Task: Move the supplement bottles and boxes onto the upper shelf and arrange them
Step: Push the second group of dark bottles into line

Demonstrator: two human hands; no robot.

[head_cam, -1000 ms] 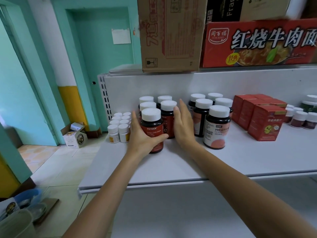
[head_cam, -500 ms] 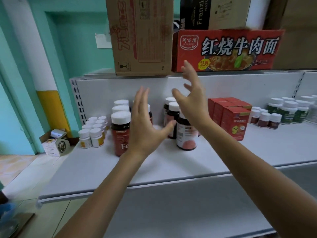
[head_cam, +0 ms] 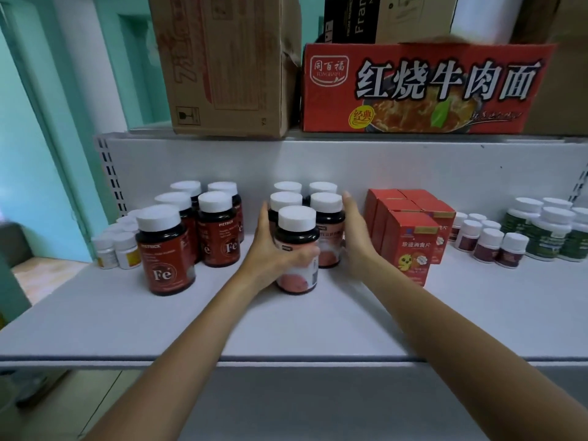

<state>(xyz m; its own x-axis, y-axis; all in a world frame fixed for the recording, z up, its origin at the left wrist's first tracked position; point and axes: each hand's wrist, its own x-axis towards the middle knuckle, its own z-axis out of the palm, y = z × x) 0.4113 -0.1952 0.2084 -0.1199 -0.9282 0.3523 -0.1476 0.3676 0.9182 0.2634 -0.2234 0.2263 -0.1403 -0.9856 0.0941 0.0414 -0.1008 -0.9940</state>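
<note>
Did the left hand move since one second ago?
Yes. The left hand went rightward, from the Fe bottles to the pink-label bottle nearer the red boxes.

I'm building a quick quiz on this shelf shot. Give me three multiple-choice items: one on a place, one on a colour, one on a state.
1. Where do the red boxes stand relative to the pink-label bottles?
A. to their right
B. to their left
C. on top of them

2. What colour are the caps of the Fe bottles?
A. green
B. white
C. black

3. What is the left hand doing?
A. resting flat on the shelf
B. holding a box
C. wrapped around the front pink-label bottle

Answers: 1 A, the boxes sit past the right hand. 2 B, every cap is white. 3 C, the left hand's fingers curl across that bottle's label while it stands on the shelf.
</note>
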